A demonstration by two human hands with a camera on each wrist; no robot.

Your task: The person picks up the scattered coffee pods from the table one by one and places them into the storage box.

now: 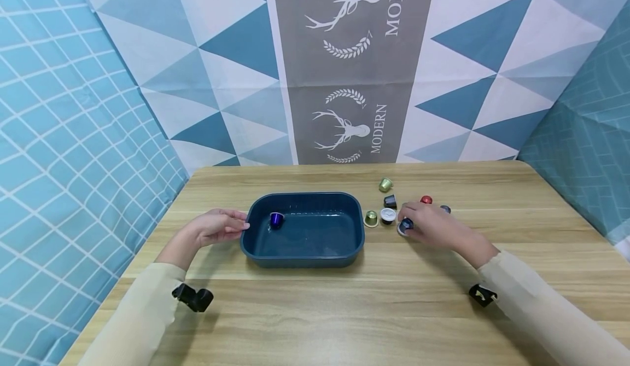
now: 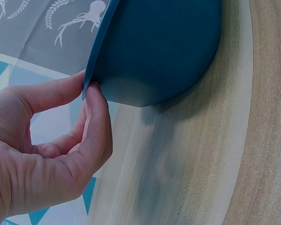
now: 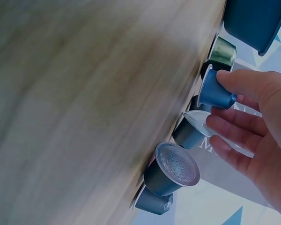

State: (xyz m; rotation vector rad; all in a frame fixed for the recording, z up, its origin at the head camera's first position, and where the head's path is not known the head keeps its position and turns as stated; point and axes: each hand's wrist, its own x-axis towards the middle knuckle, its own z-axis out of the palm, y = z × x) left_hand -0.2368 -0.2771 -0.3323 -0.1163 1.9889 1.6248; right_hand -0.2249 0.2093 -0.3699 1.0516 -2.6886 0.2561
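My left hand (image 1: 219,227) pinches the left rim of a dark blue rectangular tray (image 1: 302,261) between thumb and fingers, as the left wrist view shows close up. Inside the tray, near its left end, lies a shiny purple-blue coffee capsule (image 1: 276,220). To the right of the tray, my right hand (image 1: 435,226) holds a blue coffee capsule (image 3: 217,90) between thumb and fingers, its wide lid side toward the table. Close by are a white-lidded capsule (image 1: 388,215) and a gold-green capsule (image 1: 371,218).
Behind the right hand are a dark grey capsule (image 1: 390,201), a light green capsule (image 1: 385,185) lying on its side and a red capsule (image 1: 426,199). Another dark capsule (image 1: 445,209) shows past the knuckles. Patterned cloth (image 1: 236,81) stands behind the wooden table (image 1: 315,317).
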